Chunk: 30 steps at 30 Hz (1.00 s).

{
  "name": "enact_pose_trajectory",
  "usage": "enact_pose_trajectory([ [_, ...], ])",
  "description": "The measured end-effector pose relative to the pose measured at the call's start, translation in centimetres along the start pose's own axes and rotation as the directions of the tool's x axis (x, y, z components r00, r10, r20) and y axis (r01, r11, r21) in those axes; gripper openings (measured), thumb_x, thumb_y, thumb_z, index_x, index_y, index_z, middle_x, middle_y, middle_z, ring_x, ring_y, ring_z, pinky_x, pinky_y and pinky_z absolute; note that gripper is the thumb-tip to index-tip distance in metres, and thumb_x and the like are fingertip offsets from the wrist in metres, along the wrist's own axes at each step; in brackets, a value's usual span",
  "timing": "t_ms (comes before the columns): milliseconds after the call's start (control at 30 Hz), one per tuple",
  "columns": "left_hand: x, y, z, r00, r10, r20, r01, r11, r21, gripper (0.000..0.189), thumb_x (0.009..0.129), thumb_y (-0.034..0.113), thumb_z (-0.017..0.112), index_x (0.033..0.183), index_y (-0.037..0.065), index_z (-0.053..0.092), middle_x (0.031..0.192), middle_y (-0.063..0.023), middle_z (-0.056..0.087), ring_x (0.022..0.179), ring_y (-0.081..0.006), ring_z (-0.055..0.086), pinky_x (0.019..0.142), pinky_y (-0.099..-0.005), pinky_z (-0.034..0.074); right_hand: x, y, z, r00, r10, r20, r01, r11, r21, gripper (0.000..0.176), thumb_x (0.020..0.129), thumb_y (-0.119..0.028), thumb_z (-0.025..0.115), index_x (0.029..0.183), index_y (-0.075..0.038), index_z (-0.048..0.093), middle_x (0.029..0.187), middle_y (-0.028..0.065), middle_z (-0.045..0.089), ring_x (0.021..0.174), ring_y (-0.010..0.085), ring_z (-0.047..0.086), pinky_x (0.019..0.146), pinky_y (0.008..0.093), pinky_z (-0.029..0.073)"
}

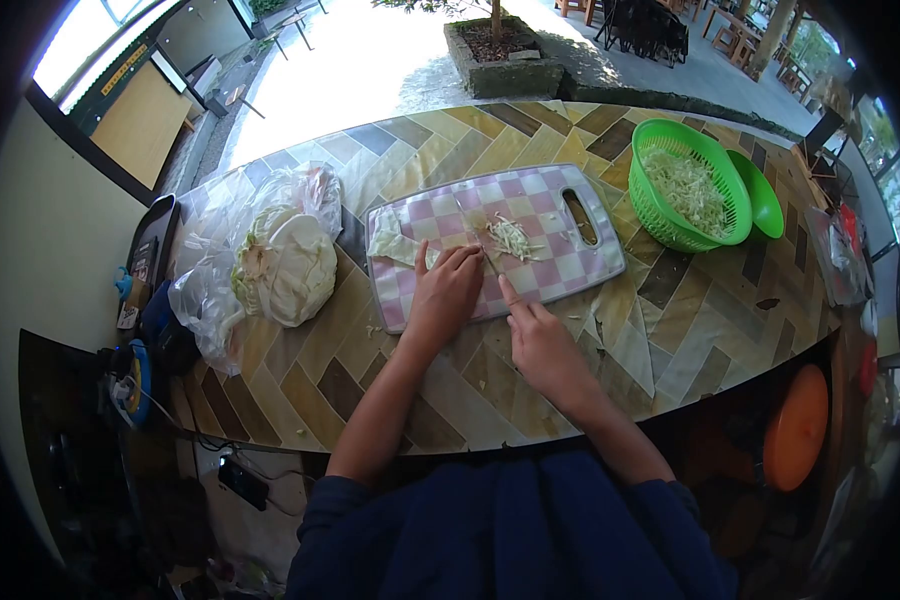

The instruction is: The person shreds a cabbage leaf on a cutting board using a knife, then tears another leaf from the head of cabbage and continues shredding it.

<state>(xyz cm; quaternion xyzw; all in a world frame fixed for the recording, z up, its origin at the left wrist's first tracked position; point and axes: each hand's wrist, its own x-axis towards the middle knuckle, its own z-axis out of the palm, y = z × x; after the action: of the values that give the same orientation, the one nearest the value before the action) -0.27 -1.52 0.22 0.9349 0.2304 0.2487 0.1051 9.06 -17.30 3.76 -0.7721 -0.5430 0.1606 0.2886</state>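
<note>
1. The left hand lies flat on the cutting board, fingers together and gripping nothing. Cabbage shreds sit just beyond its fingertips.
2. The right hand, just beside it, points a forefinger onto the board's edge; I cannot tell its grip.

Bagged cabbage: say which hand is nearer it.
Left. The left hand rests on the cutting board, right of the cabbage; the right hand lies farther right, at the board's near edge.

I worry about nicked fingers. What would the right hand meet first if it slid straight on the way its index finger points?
Probably the left hand, at its fingertips on the cutting board: the right hand points forward and left at them, with the shredded cabbage just beside. Depth is unclear.
</note>
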Motion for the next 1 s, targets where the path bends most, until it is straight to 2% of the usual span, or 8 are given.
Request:
enact_pose_trajectory([
  [367,0.2,0.0,-0.2,1.000,-0.020,-0.009,0.019,0.997,-0.079,0.018,0.091,0.016,0.057,0.105,0.006,0.064,0.116,-0.0063,0.065,0.116,-0.0230,0.058,0.111,-0.0571,0.023,-0.5,-0.5,0.7,0.999,0.022,0.049,-0.015,0.988,-0.153,0.070,0.085,-0.001,0.050,0.151,-0.010,0.028,0.100,0.0264,0.057,0.077,0.0421,0.065,0.067,0.0467,0.055],
  [567,0.2,-0.1,-0.1,0.999,-0.030,-0.027,0.027,0.994,-0.106,0.017,0.090,0.012,0.057,0.103,0.004,0.064,0.114,-0.0091,0.066,0.114,-0.0254,0.059,0.109,-0.0524,0.028,1.6,-0.1,1.3,0.998,0.033,0.052,-0.027,0.992,-0.122,0.072,0.084,0.001,0.050,0.152,-0.010,0.026,0.102,0.0283,0.058,0.083,0.0444,0.065,0.070,0.0477,0.054],
  [667,0.4,-0.3,0.1,0.997,-0.036,-0.065,0.025,0.986,-0.165,0.016,0.089,0.010,0.058,0.102,0.004,0.064,0.111,-0.0112,0.067,0.109,-0.0277,0.060,0.105,-0.0475,0.034,2.3,0.4,1.4,1.000,0.022,0.018,-0.020,0.996,-0.084,0.069,0.086,0.000,0.048,0.151,-0.010,0.028,0.101,0.0277,0.059,0.084,0.0448,0.064,0.073,0.0491,0.053],
  [767,0.6,-0.4,0.0,0.995,-0.049,-0.083,0.032,0.980,-0.199,0.015,0.089,0.009,0.058,0.100,0.003,0.065,0.107,-0.0125,0.067,0.103,-0.0297,0.061,0.100,-0.0447,0.039,2.3,2.1,1.2,0.996,-0.044,-0.072,0.053,0.989,0.138,0.059,0.091,-0.002,0.050,0.148,-0.010,0.036,0.095,0.0243,0.060,0.086,0.0431,0.061,0.076,0.0485,0.049],
  [867,0.9,-0.3,-0.2,0.998,-0.039,-0.049,0.031,0.987,-0.159,0.014,0.088,0.009,0.059,0.100,0.003,0.065,0.103,-0.0124,0.068,0.099,-0.0304,0.062,0.096,-0.0440,0.040,1.5,2.2,0.7,0.995,-0.056,-0.087,0.069,0.986,0.153,0.056,0.093,-0.004,0.049,0.147,-0.009,0.037,0.095,0.0241,0.061,0.085,0.0423,0.061,0.076,0.0479,0.048],
  [1000,2.0,-0.3,-1.7,0.995,-0.046,0.087,0.052,0.997,-0.063,0.012,0.088,0.009,0.060,0.097,0.004,0.066,0.098,-0.0116,0.069,0.095,-0.0302,0.063,0.094,-0.0422,0.042,0.8,1.8,0.2,1.000,0.001,-0.019,-0.001,1.000,0.000,0.057,0.093,-0.006,0.048,0.148,-0.010,0.035,0.094,0.0261,0.060,0.085,0.0436,0.062,0.078,0.0492,0.050],
])
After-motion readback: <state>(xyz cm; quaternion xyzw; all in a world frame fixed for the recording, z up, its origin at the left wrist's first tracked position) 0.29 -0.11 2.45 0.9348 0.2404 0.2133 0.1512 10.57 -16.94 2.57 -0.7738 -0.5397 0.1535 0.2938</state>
